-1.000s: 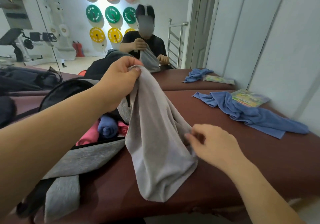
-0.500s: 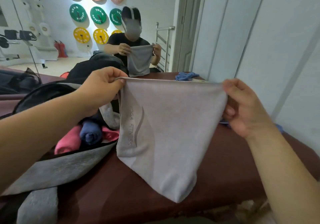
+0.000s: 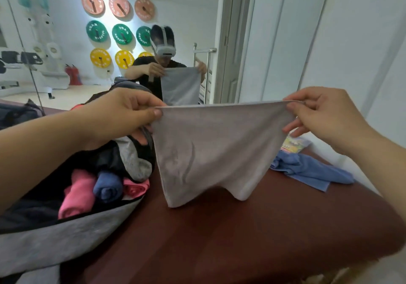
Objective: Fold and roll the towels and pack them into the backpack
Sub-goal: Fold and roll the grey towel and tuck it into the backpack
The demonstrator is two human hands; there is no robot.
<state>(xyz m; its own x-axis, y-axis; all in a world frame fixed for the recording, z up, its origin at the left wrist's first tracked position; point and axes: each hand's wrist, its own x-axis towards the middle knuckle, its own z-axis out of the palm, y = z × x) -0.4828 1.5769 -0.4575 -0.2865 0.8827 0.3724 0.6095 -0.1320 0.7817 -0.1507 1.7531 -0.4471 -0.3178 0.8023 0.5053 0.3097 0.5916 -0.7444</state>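
We now hold the grey towel (image 3: pixel 215 143) spread wide between both hands.
A second ago it hung bunched from our left hand (image 3: pixel 129 116). Now that hand and our right hand (image 3: pixel 318 116) each pinch a top corner, so we judge it ready to fold. It hangs over the maroon table (image 3: pixel 241 239); the backpack (image 3: pixel 66 235) with rolled towels (image 3: pixel 105 187) is at 8 o'clock, a blue towel (image 3: pixel 307 171) at 3, a gym mirror (image 3: pixel 70 41) at 12.

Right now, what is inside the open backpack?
The backpack holds a pink rolled towel, a dark blue rolled towel and a second pink roll, side by side. Whatever lies beneath them is covered.
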